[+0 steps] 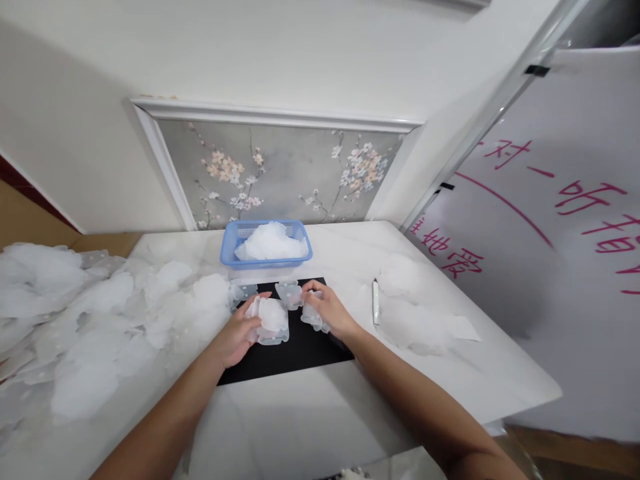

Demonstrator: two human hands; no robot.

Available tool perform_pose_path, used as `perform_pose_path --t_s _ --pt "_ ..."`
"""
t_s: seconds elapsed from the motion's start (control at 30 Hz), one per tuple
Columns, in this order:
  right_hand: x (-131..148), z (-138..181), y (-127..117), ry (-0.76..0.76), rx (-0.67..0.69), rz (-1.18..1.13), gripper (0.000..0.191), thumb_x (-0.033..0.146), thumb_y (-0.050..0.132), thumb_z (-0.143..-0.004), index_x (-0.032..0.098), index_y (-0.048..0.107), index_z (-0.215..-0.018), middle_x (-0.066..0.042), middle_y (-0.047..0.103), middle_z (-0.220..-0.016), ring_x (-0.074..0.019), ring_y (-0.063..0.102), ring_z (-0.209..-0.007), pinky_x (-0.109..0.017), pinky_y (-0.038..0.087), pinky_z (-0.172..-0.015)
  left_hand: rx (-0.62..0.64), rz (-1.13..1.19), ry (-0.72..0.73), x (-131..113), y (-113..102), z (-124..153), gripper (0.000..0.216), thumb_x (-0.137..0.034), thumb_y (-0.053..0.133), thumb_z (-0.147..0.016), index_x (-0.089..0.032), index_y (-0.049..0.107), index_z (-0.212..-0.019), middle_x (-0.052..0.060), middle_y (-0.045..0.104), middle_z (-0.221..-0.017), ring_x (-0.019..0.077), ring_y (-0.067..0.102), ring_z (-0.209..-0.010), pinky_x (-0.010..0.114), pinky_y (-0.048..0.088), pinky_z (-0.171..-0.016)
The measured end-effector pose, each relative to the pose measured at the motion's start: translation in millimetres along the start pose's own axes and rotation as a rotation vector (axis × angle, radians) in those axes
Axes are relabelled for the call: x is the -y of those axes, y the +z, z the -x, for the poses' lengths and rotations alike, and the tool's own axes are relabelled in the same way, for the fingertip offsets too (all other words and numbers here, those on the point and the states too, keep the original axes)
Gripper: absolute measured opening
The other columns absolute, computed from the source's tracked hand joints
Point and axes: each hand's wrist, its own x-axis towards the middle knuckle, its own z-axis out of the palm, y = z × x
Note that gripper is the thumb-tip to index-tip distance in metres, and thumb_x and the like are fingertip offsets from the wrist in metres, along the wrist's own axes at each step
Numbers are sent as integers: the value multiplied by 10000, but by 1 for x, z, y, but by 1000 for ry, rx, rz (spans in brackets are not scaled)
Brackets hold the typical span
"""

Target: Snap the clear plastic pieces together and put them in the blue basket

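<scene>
My left hand point(243, 337) grips a translucent white piece with a wavy edge point(273, 320), thumb on top and fingers beneath. It looks like thin gauzy fabric or soft plastic. My right hand point(327, 309) is closed on a similar translucent piece point(313, 319) that hangs below its fingertips. Between the hands another translucent piece with small dots point(289, 294) lies by the right fingertips; whether they touch it is unclear. A black mat point(285, 360) lies beneath both hands.
A blue basket point(266, 264) holding white sheer material stands at the back against the wall. Large heaps of white translucent pieces point(100, 340) cover the table's left side. On the right lie a silvery pen-like object point(375, 303), more white material point(415, 323) and a white paper point(465, 328).
</scene>
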Motion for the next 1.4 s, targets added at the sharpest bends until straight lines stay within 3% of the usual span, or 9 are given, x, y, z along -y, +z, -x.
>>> perform_pose_path --t_s 0.13,0.23,0.47,0.7,1.4 --pt "6 -4 -11 195 77 -200 340 375 757 -600 176 636 -848 25 565 -623 -87 437 -495 -206 330 -445 20 44 -12 1 -4 -2 718 -107 637 -596 -245 532 -1292 54 674 -1135 194 657 -893 254 492 -667" --pt "8 -4 -15 236 95 -286 369 365 793 -564 171 646 -841 20 576 -624 -83 434 -487 -213 317 -446 19 101 -6 1 -9 -5 739 -91 584 -564 -214 540 -1292 64 686 -1108 208 655 -876 267 496 -652" --pt "6 -5 -19 238 128 -305 381 386 810 -555 177 631 -819 24 584 -619 -88 448 -496 -221 310 -466 55 209 16 -2 -10 -8 769 -143 491 -507 -167 572 -1272 88 700 -1051 270 664 -894 394 534 -770" --pt "4 -6 -22 243 152 -304 399 386 813 -554 180 613 -831 45 558 -584 -75 420 -467 -216 303 -455 60 234 0 -4 -7 -8 774 -154 490 -492 -157 581 -1261 92 699 -1028 286 664 -892 439 541 -800" --pt "-2 -7 -23 206 186 -281 267 290 776 -576 190 550 -676 58 529 -541 -69 408 -448 -193 303 -427 63 353 -17 2 -15 -12 820 -69 510 -498 -159 543 -1313 91 710 -1047 293 668 -917 412 522 -825"
